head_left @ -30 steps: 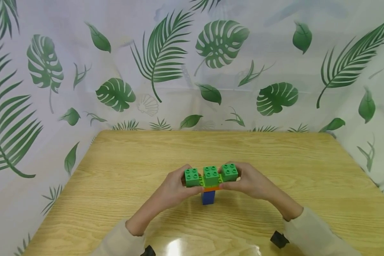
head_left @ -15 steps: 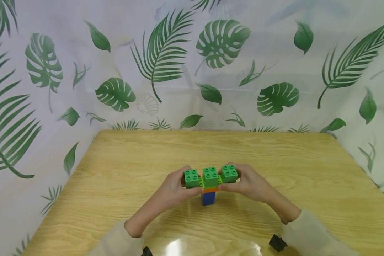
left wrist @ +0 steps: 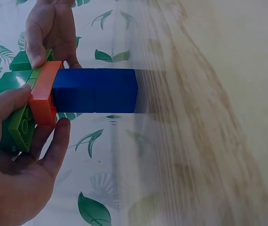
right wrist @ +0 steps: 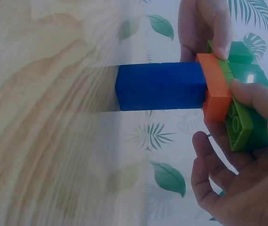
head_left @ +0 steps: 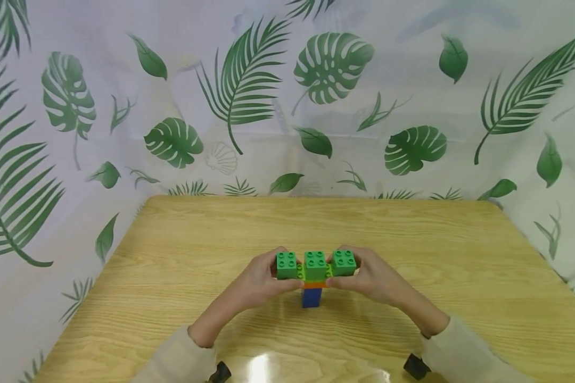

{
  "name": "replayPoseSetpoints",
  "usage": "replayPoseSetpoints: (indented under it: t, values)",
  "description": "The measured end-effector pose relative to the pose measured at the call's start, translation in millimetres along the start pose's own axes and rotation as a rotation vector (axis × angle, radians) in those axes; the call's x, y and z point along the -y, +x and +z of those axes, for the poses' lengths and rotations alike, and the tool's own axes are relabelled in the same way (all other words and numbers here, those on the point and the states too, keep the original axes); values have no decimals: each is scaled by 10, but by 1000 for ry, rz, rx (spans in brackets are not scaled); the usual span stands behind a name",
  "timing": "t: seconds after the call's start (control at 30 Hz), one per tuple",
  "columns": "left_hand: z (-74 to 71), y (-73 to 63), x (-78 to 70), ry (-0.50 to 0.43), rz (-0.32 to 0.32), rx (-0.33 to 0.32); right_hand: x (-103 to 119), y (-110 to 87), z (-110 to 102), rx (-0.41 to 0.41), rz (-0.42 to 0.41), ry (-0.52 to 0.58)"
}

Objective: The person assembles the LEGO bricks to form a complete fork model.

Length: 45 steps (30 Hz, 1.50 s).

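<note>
A toy-brick tower stands upright at mid-table, its blue bricks (left wrist: 96,90) stacked at the bottom with their lower end at the tabletop. Above them sits an orange brick (right wrist: 217,87), then light green pieces (right wrist: 239,127) reaching out to both sides. Three green bricks, left (head_left: 286,265), middle (head_left: 315,265) and right (head_left: 344,263), form a spaced row on top. My left hand (head_left: 256,282) grips the left end, thumb in front and fingers behind and below. In the same way my right hand (head_left: 376,274) holds the right end. The hands partly hide the light green ends.
The wooden table (head_left: 211,229) extends around the tower on all sides. Behind and beside it hangs a white cloth (head_left: 268,122) printed with green leaves. A small black piece (head_left: 416,367) sits at the right sleeve, another (head_left: 220,372) by the left sleeve.
The top row of bricks has turned slightly, its right end coming a little nearer, so it runs straighter across. Both hands keep their hold on the ends.
</note>
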State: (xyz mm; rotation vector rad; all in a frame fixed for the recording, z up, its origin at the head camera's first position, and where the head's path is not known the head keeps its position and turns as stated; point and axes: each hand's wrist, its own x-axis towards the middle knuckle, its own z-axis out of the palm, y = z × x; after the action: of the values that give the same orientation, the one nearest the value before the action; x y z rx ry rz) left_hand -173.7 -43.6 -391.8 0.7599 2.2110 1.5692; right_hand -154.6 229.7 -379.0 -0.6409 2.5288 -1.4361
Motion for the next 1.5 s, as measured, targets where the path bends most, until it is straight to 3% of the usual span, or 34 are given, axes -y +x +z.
replayPoseSetpoints:
  t: [0.23,0.43,0.7,0.83,1.27,1.37,1.5]
  values:
    - [49,-3,60,-53,3,-4,14,-17,-15,17,-4,9]
    - [-25,-23,28,-10,-17,-14,37,-25,-5,7,1,3]
    - [-200,-146,-16,20,93,-136,48,-13,11,-9,13,-27]
    - [-230,-183,-18,26,145,-159,49,-18,11,-18,30,-32]
    - [-239,-183,-30,48,140,-169,35,-41,9,-30,60,18]
    - [-242,-180,-36,46,148,-161,44,-90,-57,-57,39,-3]
    - [-242,-179,-48,48,147,-155,61,-171,-142,-133,-51,5]
